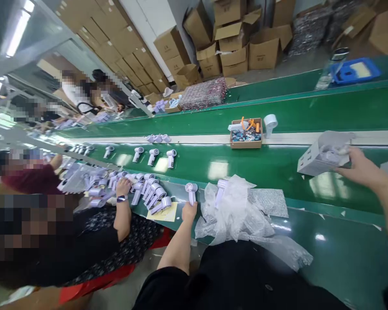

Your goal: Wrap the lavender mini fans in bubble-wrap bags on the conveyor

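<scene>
Near the table edge, my left hand (189,212) is closed around the handle of a lilac handheld fan (191,189), its round head facing up. Out to the right, my right hand (358,169) grips the near side of an open white box (310,158) on the green belt; clear plastic and pale contents show in its opening. In front of my body lies a heap of bubble wrap bags (235,211), with another lilac fan (220,189) partly under it. A flat bubble wrap sheet (269,202) is beside the heap.
A co-worker's hand (123,187) is among many piled fans (152,191) at left. Several fans stand along the belt (207,161). A small carton (245,144) of parts and a tape roll (270,122) sit on the white strip. A blue tray (373,76) is at far right.
</scene>
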A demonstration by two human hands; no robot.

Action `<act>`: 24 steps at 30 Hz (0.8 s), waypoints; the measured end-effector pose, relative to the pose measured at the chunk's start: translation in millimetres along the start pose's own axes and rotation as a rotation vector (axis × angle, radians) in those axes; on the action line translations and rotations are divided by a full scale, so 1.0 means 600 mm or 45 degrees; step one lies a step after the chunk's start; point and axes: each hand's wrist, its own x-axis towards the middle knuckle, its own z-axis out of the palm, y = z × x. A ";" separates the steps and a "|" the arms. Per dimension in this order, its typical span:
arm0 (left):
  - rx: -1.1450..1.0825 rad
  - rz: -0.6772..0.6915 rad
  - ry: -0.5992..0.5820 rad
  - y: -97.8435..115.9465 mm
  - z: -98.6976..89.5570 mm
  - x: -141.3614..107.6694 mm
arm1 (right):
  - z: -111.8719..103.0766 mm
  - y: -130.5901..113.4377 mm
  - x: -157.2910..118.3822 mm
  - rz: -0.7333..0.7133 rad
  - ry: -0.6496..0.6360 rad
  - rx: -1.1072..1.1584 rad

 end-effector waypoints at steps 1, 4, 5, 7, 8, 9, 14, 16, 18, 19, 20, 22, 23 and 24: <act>-0.015 0.011 0.000 0.001 0.002 -0.007 | -0.005 -0.012 -0.026 -0.042 -0.002 -0.104; -0.319 0.118 -0.038 0.029 0.003 -0.048 | 0.011 -0.044 -0.141 0.058 0.226 -0.178; -0.514 0.178 -0.110 0.048 0.009 -0.073 | 0.029 -0.052 -0.184 0.237 0.257 -0.033; -0.925 0.306 -0.401 0.101 0.038 -0.139 | 0.079 -0.062 -0.262 0.515 -0.100 0.247; -0.979 0.378 -0.604 0.132 0.061 -0.178 | 0.104 -0.064 -0.291 0.594 -0.271 0.357; -0.959 0.435 -0.771 0.163 0.089 -0.218 | 0.125 -0.062 -0.312 0.726 -0.463 0.596; -0.572 0.621 -1.289 0.295 0.244 -0.350 | 0.112 -0.012 -0.319 0.839 0.016 1.071; -0.423 0.626 -1.036 0.321 0.288 -0.354 | 0.059 0.015 -0.313 0.808 0.247 1.005; -0.150 0.700 -0.729 0.331 0.316 -0.341 | 0.008 0.034 -0.320 0.828 0.261 0.947; -0.017 0.750 -0.637 0.330 0.325 -0.332 | -0.012 0.040 -0.329 0.858 0.215 0.930; 0.078 0.790 -0.597 0.326 0.332 -0.325 | -0.026 0.044 -0.341 0.890 0.152 0.926; 0.136 0.855 -0.629 0.315 0.339 -0.314 | -0.036 0.047 -0.365 0.957 0.017 0.957; 0.122 0.886 -0.671 0.310 0.339 -0.311 | -0.033 0.047 -0.376 1.004 -0.039 0.989; 0.098 0.913 -0.718 0.304 0.337 -0.310 | -0.026 0.047 -0.385 1.059 -0.091 1.031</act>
